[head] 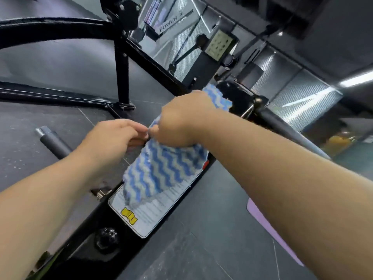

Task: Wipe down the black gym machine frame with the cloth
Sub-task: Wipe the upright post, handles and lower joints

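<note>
A blue and white zigzag cloth (161,170) hangs over the black gym machine frame (113,225), which runs diagonally from lower left to upper right. My right hand (181,122) grips the cloth's upper part against the frame, and a corner of the cloth sticks out beyond its knuckles. My left hand (113,138) pinches the cloth's left edge just beside the right hand. The cloth's lower end drapes over a white instruction label (153,215) stuck on the frame.
A grey handle bar (52,142) juts out at the left. More black frame tubes (121,69) and a curved bar (50,29) stand behind. Dark floor tiles lie all around, with a purple mat (268,225) at the right. A black knob (106,238) sits low on the frame.
</note>
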The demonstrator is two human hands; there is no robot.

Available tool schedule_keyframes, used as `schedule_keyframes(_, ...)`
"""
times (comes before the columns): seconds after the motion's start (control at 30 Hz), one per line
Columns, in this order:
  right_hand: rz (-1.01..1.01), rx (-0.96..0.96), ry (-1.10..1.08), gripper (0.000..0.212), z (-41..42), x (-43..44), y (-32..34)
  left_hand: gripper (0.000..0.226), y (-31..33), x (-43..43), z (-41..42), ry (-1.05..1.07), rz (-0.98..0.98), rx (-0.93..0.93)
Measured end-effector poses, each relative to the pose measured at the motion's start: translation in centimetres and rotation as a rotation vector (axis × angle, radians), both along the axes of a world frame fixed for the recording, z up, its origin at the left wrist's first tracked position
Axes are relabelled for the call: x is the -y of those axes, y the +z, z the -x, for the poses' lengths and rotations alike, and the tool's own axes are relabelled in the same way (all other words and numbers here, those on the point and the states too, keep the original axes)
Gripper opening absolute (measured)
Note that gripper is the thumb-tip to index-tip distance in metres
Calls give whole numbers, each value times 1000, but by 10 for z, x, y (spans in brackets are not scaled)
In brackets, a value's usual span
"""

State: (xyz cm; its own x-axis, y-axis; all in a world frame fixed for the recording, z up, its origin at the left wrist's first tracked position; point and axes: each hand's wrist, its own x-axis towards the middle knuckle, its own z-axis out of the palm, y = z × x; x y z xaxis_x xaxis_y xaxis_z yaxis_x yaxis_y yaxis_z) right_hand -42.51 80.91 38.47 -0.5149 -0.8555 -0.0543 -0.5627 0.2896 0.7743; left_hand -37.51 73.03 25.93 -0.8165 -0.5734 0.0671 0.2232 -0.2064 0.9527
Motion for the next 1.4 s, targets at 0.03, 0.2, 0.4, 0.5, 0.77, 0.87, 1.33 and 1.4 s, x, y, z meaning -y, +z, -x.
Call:
schedule_keyframes(0.03,19,22,26,44,-2,-2,-5,34,-12,0,-1,-19,61,44)
schedule_keyframes(0.2,349,66,-179,41,48,7,55,30,-56,-7,-7,-135,126,180)
schedule_keyframes(0.4,219,-1,-231,29,34,12,37,29,-55,4,-25,-96,-159,-32)
schedule_keyframes(0.5,39,-104,-188,34,4,10,4,29,-52,9,-31,-8,-186,-34)
schedule_keyframes(0.77,51,48,163,45,-52,-19,-103,31,-66,7,-45,-59,-170,42)
schedule_keyframes(0.87,116,-55,68,47,-22,-14,-52,29,-71,10,-52,-72,-105,10)
schedule_keyframes(1.33,859,148,240,30,-23,-27,-40,54,-27,-36,-27,-155,494,118)
schedule_keyframes(1.4,920,140,213,33,-17,-29,-28,44,-25,-37,-26,-120,561,211)
